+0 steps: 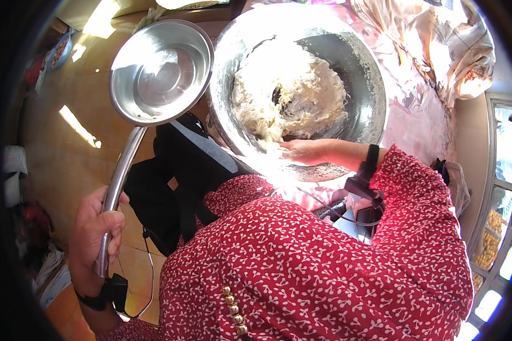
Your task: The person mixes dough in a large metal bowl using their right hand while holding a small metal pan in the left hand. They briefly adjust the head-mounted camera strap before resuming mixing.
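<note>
My left hand [104, 221] grips the tubular handle of a stainless steel ladle [166, 81]. The ladle's round bowl is held left of a large metal basin [365, 93], at its rim. Specks lie near the bowl's lower edge; glare hides whether liquid is in it. Inside the basin a shaggy ring of floury dough [320, 89] surrounds a small gap where dark metal shows. My right hand [305, 151] reaches over the basin's near side, its fingertips touching the dough. Bright light and blur hide how those fingers are bent.
Under the basin is a pink patterned cloth [422, 115]. Pale crumpled bags [461, 51] lie at the upper right, near a window [505, 145]. A blue basin of round brown items [60, 53] stands on the tiled floor [81, 128]. Cables hang from both wrist straps.
</note>
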Tool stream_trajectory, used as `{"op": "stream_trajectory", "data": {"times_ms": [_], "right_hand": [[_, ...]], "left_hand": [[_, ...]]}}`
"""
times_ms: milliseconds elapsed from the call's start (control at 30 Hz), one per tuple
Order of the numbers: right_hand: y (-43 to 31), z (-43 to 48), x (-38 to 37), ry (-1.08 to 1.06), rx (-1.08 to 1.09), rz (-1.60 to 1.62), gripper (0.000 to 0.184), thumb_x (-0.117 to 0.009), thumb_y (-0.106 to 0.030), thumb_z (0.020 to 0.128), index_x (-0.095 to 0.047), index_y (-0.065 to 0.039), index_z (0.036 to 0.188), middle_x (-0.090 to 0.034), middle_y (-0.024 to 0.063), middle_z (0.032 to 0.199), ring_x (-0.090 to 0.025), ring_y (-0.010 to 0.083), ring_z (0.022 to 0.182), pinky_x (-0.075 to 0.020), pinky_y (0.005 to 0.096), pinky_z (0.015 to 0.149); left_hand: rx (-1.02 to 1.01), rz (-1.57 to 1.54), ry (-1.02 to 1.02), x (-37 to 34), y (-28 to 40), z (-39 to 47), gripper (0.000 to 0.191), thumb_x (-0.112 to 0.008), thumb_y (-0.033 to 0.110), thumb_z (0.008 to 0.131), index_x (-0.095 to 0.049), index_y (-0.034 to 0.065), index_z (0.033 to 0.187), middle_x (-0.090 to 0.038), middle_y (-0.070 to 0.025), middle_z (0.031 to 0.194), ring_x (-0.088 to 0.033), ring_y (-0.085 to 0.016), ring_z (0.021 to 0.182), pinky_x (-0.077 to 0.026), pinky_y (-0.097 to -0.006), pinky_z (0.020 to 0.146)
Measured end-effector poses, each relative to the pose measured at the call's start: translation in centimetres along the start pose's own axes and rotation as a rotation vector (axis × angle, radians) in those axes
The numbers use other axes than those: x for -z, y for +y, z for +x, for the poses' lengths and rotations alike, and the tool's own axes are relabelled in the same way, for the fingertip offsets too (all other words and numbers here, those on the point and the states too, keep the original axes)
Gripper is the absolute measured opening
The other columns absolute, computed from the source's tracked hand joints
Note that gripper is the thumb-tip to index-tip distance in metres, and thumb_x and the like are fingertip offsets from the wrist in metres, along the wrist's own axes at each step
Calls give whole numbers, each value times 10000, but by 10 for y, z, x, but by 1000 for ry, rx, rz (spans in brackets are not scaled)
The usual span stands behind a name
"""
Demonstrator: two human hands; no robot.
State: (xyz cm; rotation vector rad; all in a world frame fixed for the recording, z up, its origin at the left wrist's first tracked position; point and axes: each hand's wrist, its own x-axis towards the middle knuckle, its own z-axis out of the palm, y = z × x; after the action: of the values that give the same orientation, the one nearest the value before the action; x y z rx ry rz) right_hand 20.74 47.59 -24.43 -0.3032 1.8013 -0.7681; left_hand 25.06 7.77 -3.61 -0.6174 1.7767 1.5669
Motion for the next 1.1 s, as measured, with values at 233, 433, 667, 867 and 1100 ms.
{"op": "stream_trajectory", "data": {"times_ms": [233, 433, 667, 867, 1100], "right_hand": [[73, -71, 71, -89, -387, -695, 452, -512, -343, 884, -607, -15, 1179, -622, 184, 1190, -581, 358, 1109, -457, 425, 945], [89, -54, 142, 85, -580, -1244, 286, -603, -202, 789, -714, -82, 1024, -688, 83, 1060, -642, 298, 1021, -483, 417, 871], [99, -19, 172, 690, -181, -898, 378, -676, -227, 729, -621, 28, 1004, -584, 210, 1099, -583, 371, 1033, -481, 431, 893], [123, 20, 152, 736, -325, -581, 580, -699, -264, 702, -542, 71, 1148, -575, 319, 1157, -566, 425, 1103, -467, 424, 954], [122, -10, 109, 535, -373, -196, 393, -597, -172, 778, -609, 59, 1096, -651, 256, 1008, -659, 371, 898, -536, 416, 772]], "left_hand": [[5, -48, 14, -2, 3, -3, 263, -484, 28, 779, -470, -32, 1036, -440, 7, 527, -388, -67, 319, -329, -201, 298], [37, -44, 22, 1, 3, -5, 255, -513, 45, 795, -477, -16, 1040, -450, 3, 548, -408, -59, 335, -333, -202, 303], [60, -29, 4, 3, 7, -2, 261, -538, 66, 801, -480, -16, 1042, -463, -2, 568, -414, -63, 335, -339, -205, 299], [78, -17, -5, -1, 13, 2, 265, -529, 51, 801, -474, -23, 1050, -457, -6, 575, -414, -61, 349, -339, -202, 315], [75, -26, 22, -4, 16, 2, 266, -527, 48, 794, -474, -22, 1044, -457, -8, 577, -411, -60, 354, -341, -204, 314]]}}
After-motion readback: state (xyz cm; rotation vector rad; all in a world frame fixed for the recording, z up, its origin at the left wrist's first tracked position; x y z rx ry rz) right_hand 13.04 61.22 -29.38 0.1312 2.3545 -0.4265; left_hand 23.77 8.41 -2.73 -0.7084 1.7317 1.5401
